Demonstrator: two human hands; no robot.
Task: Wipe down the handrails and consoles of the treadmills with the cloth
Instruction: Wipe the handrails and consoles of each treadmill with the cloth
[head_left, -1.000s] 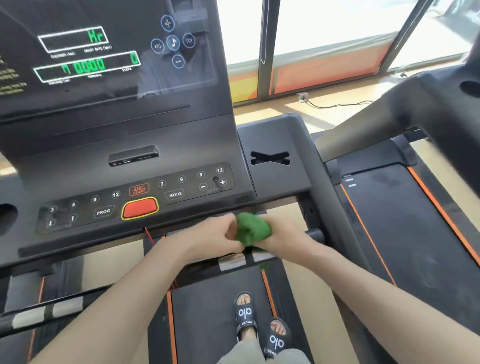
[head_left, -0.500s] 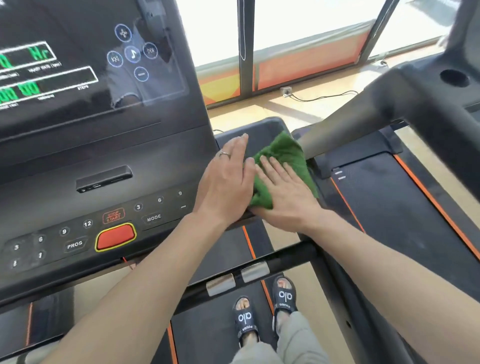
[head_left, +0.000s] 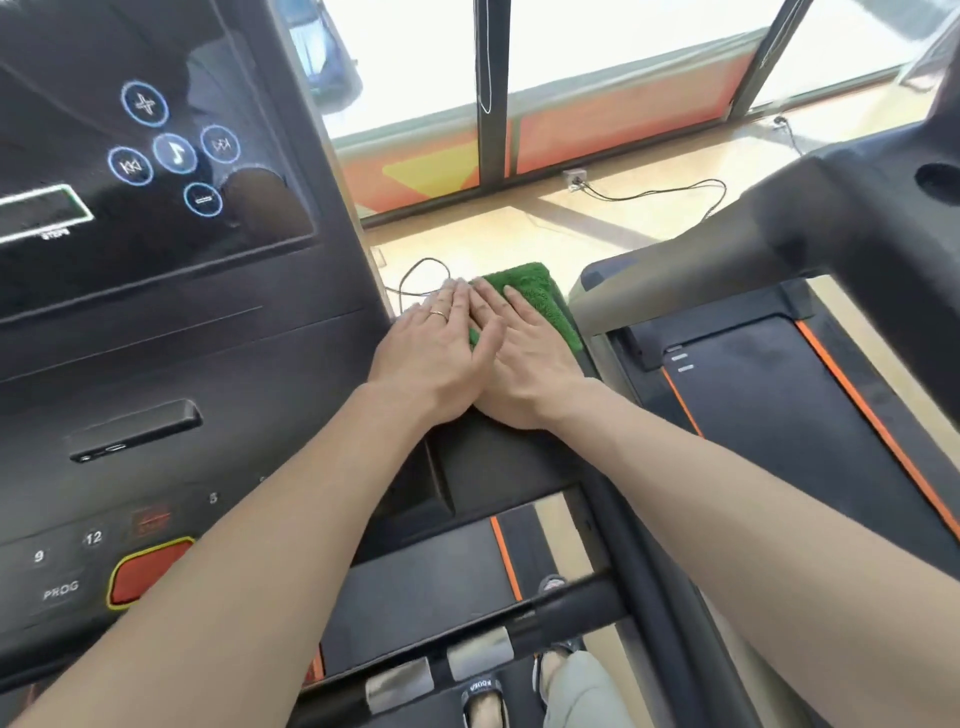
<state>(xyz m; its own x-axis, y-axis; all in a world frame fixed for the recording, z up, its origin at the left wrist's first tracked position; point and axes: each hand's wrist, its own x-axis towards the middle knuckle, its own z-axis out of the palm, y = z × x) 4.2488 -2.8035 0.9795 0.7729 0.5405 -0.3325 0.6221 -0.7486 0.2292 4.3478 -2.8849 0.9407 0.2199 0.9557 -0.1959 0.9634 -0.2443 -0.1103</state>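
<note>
A green cloth (head_left: 537, 299) lies flat on the far end of the black side wing (head_left: 498, 457) of the treadmill console (head_left: 156, 374). My right hand (head_left: 524, 364) presses down on it with fingers straight. My left hand (head_left: 431, 358), with a ring, lies flat next to it on the wing, its fingertips at the cloth's left edge and its thumb over my right hand. The black crossbar handrail (head_left: 571, 597) with silver pulse pads runs below my forearms.
The lit touch screen (head_left: 171, 150) rises at the left, with the red stop button (head_left: 145, 571) below it. A second treadmill (head_left: 779, 415) and its console (head_left: 857, 208) stand close on the right. A cable (head_left: 649, 195) lies on the floor by the window.
Both hands have slid the cloth from the near part of the side wing to its far end. The cloth, bunched between the hands a second ago, is now spread flat.
</note>
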